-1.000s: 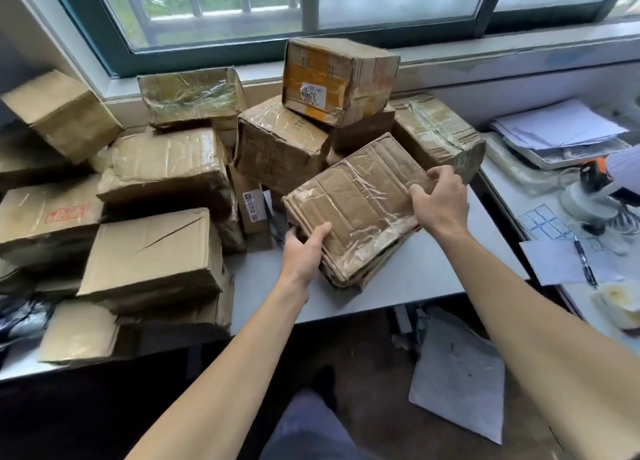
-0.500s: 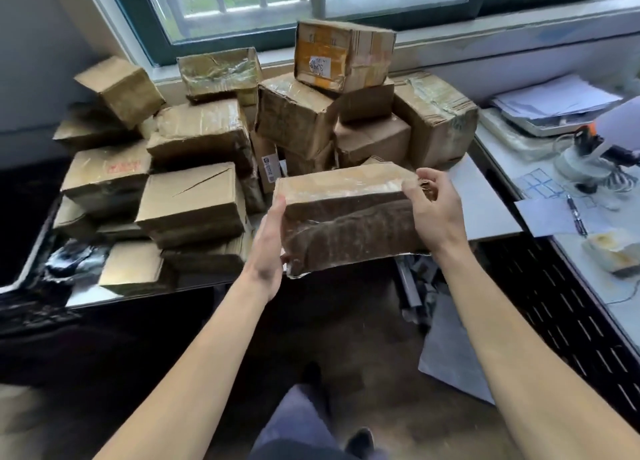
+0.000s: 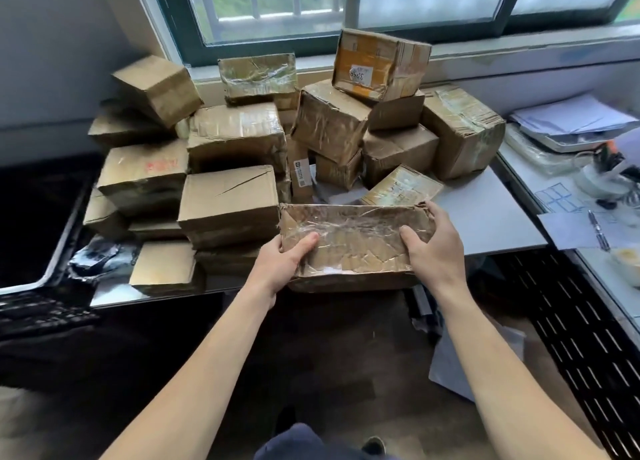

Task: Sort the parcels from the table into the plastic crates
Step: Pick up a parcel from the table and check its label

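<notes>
Parcel point(image 3: 353, 245), a flat cardboard box wrapped in shiny clear tape, sits in the centre of the frame at the near edge of the table point(image 3: 485, 217), held from both ends. I cannot tell whether its underside touches the tabletop. The left hand point(image 3: 280, 265) grips the lower left corner, thumb laid on the top face and fingers curled beneath, out of sight. The right hand point(image 3: 433, 248) clasps the right end, thumb on top and fingers wrapped over the far edge.

Low at the right edge of the frame lies a black slotted crate point(image 3: 588, 338). Just behind the held parcel a small flat packet point(image 3: 401, 186) lies tilted on the table. To its left stands a plain brown box point(image 3: 228, 200) with a torn lid. Beyond, boxes are heaped to the sill, topped by an orange-faced box point(image 3: 374, 64) with a white label. At the right of the frame a second desk carries a pen point(image 3: 599, 231) and stacked papers point(image 3: 571, 116). A green-framed window point(image 3: 415, 2) fills the top.
</notes>
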A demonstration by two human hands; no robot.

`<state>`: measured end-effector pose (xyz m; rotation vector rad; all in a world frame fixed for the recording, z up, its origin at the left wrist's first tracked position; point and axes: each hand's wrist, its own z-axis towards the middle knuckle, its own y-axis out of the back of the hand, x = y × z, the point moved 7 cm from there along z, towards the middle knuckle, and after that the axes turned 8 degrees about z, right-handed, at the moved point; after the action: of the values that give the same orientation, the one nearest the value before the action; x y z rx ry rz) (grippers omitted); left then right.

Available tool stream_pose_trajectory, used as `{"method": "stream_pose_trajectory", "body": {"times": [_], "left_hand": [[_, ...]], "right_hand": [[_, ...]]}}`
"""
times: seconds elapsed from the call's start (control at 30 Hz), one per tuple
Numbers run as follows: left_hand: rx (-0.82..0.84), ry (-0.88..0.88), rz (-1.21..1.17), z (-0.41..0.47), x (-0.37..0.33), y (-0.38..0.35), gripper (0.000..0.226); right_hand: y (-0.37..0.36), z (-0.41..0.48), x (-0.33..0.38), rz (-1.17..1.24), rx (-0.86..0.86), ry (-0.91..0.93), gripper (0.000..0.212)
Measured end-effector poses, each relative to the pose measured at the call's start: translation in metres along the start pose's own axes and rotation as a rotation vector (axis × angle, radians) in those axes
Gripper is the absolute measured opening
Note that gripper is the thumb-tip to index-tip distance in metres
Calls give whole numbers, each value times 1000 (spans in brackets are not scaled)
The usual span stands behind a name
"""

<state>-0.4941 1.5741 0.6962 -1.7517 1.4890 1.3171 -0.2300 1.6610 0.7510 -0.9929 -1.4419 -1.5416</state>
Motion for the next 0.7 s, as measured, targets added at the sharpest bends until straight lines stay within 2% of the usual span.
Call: {"method": "stream_pose_trajectory", "body": {"times": [0.23, 0.37, 0.43, 0.47, 0.53, 0.6, 0.63, 0.7], "left_hand": [[50, 23, -2, 12, 16, 14, 60], [120, -13, -74, 7, 8, 14, 71], [171, -52, -131, 4, 1, 11, 59], [179, -65, -165, 2, -2, 11, 60], [149, -42, -241, 4, -1, 12, 85], [126, -24, -303, 11, 6, 13, 101], [117, -11, -318, 12, 7, 13, 99], [110, 16, -330, 9, 4, 13, 83]], "right_hand": [[-17, -6, -2, -42, -19, -19, 60], [-17, -13, -3, 126, -50, -57, 45], [-15, -16, -7, 221, -87, -81, 50], [-14, -17, -9, 233, -109, -94, 55], [-12, -16, -16, 213, -136, -139, 61], [-13, -14, -25, 170, -121, -188, 49], [-14, -12, -28, 143, -96, -201, 39], [-15, -8, -37, 112, -65, -204, 21]]}}
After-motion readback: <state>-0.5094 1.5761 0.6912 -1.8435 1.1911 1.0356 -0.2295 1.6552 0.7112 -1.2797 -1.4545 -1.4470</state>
